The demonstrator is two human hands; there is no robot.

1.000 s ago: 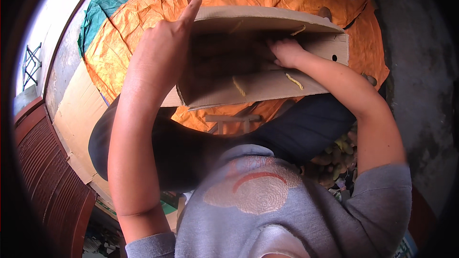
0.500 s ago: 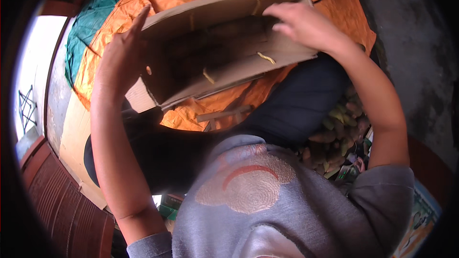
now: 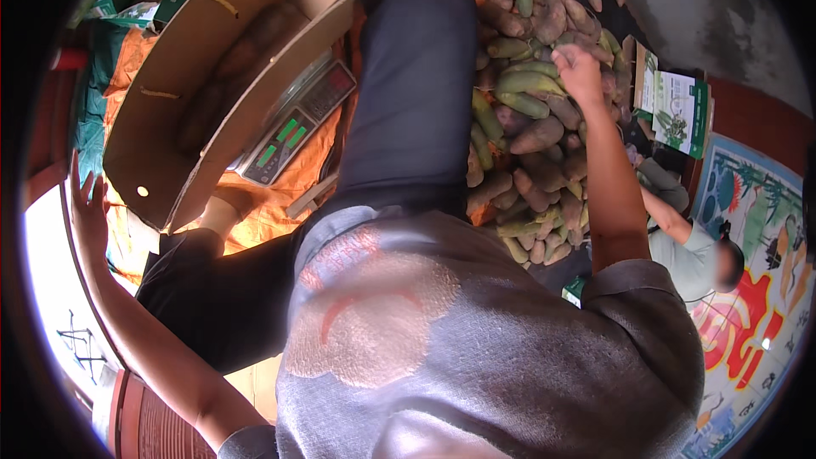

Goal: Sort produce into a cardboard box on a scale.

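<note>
My right hand (image 3: 580,75) reaches over a large pile of long root vegetables (image 3: 537,136), green and pinkish brown, that look like radishes. Its fingers are curled in at the top of the pile; what they hold, if anything, is hidden. On the left, my left hand (image 3: 88,208) has its fingers spread and holds nothing, beside the near left end of an open cardboard box (image 3: 246,89). More brownish roots (image 3: 255,55) lie in the shadow inside the box. The box stands over a digital scale (image 3: 293,132) with lit green displays.
My bent leg (image 3: 408,85) lies between box and pile. Orange sheeting (image 3: 280,195) covers the floor under the scale. Green-and-white cartons stand at the upper left, another carton (image 3: 680,110) at the right. A co-worker (image 3: 693,251) is low at the right, one arm towards the pile.
The view has swung right, bringing the root pile, scale display and co-worker into sight. My right hand has left the box for the pile. My left hand has come off the box's edge.
</note>
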